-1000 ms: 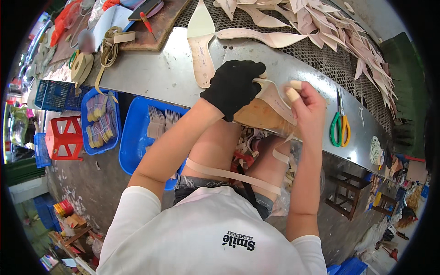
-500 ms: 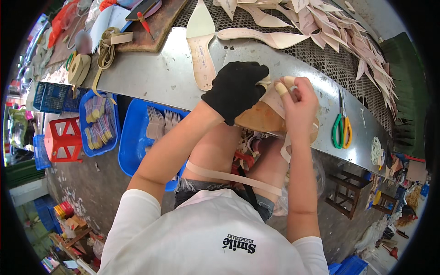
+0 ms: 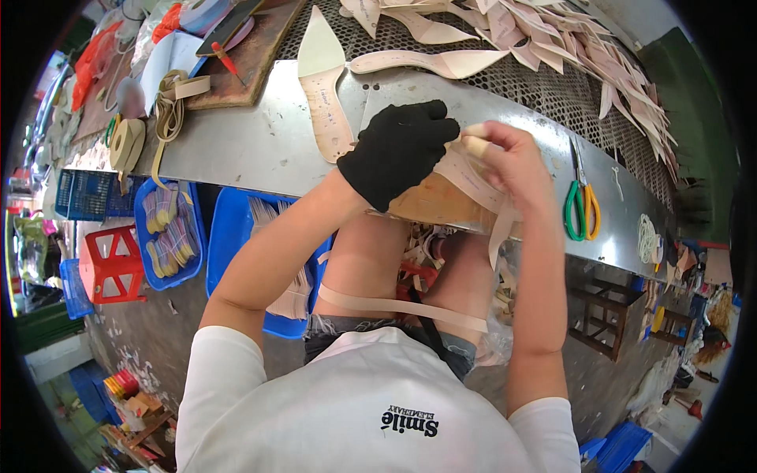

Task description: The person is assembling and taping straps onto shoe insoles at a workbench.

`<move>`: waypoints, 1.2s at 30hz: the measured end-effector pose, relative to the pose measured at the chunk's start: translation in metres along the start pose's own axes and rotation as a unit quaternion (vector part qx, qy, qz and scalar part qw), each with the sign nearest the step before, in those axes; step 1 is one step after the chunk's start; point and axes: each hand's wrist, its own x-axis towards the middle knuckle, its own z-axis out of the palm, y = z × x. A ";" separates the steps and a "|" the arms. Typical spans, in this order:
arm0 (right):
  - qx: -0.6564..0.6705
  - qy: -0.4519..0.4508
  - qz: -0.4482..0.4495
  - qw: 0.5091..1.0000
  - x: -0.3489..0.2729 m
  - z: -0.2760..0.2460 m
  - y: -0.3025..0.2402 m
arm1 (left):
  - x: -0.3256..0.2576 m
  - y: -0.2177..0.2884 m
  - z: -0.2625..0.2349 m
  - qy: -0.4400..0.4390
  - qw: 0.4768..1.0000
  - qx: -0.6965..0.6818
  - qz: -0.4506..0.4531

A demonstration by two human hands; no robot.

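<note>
My left hand, in a black glove, is closed around the end of a pale pink insole piece above the metal table edge. Pale covers sit on the thumb and a finger of my right hand, which pinches a thin pale strip close to the gloved fingertips. This strip dangles by my right wrist; another band of it lies across my thighs. Under the hands is a brown wooden board. Two finished-looking insoles, one upright and one sideways, lie beyond. My fingers partly hide the grip.
Scissors with green and yellow handles lie at the right. A heap of insoles covers the mesh at the back. Tape rolls and a red-handled tool are on the left. Blue bins and a red stool stand below.
My right hand has turned, its fingertips shifting left toward the gloved hand. The pale piece shows more as a curved band sloping down to the right. The whole view has shifted slightly.
</note>
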 end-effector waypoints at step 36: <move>-0.184 0.042 -0.209 0.959 -0.066 -0.065 0.060 | 0.021 0.038 0.046 -0.097 0.980 0.117 0.128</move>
